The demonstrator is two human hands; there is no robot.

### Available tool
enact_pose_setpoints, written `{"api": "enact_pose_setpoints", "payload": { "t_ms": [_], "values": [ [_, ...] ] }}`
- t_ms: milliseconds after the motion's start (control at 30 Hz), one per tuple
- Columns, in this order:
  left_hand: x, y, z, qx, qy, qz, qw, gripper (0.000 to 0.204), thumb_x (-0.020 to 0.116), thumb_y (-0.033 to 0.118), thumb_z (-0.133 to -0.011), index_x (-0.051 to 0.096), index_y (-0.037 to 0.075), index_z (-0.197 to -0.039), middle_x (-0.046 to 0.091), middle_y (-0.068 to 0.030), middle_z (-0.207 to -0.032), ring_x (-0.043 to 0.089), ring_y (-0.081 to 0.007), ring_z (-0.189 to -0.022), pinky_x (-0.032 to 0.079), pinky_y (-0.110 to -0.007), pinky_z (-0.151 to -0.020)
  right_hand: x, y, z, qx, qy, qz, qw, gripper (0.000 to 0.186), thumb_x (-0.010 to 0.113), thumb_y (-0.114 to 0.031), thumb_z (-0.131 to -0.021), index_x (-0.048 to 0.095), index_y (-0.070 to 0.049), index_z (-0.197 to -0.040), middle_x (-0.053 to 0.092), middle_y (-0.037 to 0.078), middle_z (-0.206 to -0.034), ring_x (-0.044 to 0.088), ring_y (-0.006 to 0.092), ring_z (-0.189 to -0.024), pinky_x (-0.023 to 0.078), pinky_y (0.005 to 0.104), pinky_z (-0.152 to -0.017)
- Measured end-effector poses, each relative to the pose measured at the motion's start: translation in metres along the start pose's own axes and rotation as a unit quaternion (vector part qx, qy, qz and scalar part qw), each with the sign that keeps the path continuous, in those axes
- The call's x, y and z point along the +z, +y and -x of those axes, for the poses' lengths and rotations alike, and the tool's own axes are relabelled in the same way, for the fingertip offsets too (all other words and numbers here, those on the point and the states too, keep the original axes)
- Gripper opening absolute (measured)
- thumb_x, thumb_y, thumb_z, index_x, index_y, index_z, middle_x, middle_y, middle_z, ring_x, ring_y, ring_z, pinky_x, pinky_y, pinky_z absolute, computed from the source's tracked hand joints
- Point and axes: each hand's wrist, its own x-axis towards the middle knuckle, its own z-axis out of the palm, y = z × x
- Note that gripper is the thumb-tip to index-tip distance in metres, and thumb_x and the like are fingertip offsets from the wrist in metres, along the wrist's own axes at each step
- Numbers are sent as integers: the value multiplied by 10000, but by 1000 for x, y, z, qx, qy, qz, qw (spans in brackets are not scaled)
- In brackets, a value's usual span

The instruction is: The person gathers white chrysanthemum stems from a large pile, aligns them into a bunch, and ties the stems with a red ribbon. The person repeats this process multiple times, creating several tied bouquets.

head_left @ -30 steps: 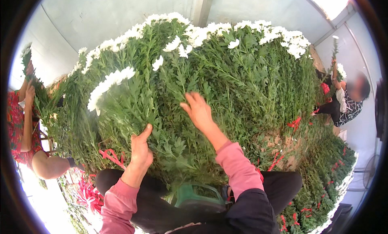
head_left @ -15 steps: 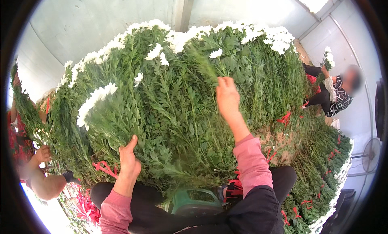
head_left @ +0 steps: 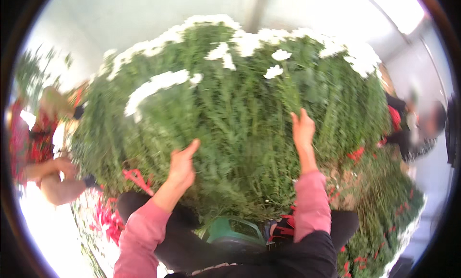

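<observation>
1. The bunch of white flowers (head_left: 165, 102) lies at 10 o'clock from the middle of the view, its pale heads packed in a curved band over green leafy stems, tilted up and away from the wearer. Motion blur softens its petals and leaves.
2. A single white flower (head_left: 273, 72) stands at 1 o'clock, its open head above a leafy stem that slants down toward 3 o'clock.
3. Beneath both spreads a broad heap of cut flowers (head_left: 240, 124), stems toward the wearer, white heads rimming it from 10 round to 2 o'clock. A brown patch of the surface (head_left: 342, 176) shows at 4 o'clock.
4. Farther out at 4 o'clock lies a second heap (head_left: 379, 220), dotted with red ties. A red strip (head_left: 138, 181) loops at 8 o'clock, with a red tangle (head_left: 108, 220) beyond it.
5. A pale wall (head_left: 144, 13) closes the room at 12 o'clock. One co-worker (head_left: 43, 150) sits at 9 o'clock, another (head_left: 423, 134) at 3 o'clock. A green stool (head_left: 223, 234) is at 6 o'clock.
6. The left hand (head_left: 182, 167), at 8 o'clock, is curled round the bunch's lower stems, thumb extended.
7. The right hand (head_left: 303, 131), at 3 o'clock, pinches the single flower's stem between thumb and fingers; blur hides the exact contact.
</observation>
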Motion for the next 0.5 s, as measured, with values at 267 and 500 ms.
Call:
{"api": "enact_pose_setpoints", "payload": {
  "t_ms": [267,500],
  "values": [
    [10,-11,-32,-9,-133,89,987,1158,759,488,-861,35,-111,-1538,157,-255,-1618,200,-340,-1489,144,-479,-1216,-113,-205,77,65,-324,-430,840,302,711,-215,-941,700,19,-1132,721,64,-907,601,85,-726,503,251,-631],
    [11,6,-1,38,-141,86,986,1219,764,615,-794,84,-121,-1488,304,-245,-1506,338,-311,-1380,299,-445,-1142,-84,-242,105,-10,-277,-293,915,304,672,-229,-963,655,66,-1033,623,68,-678,529,172,-554,404,340,-541]
  ]
}}
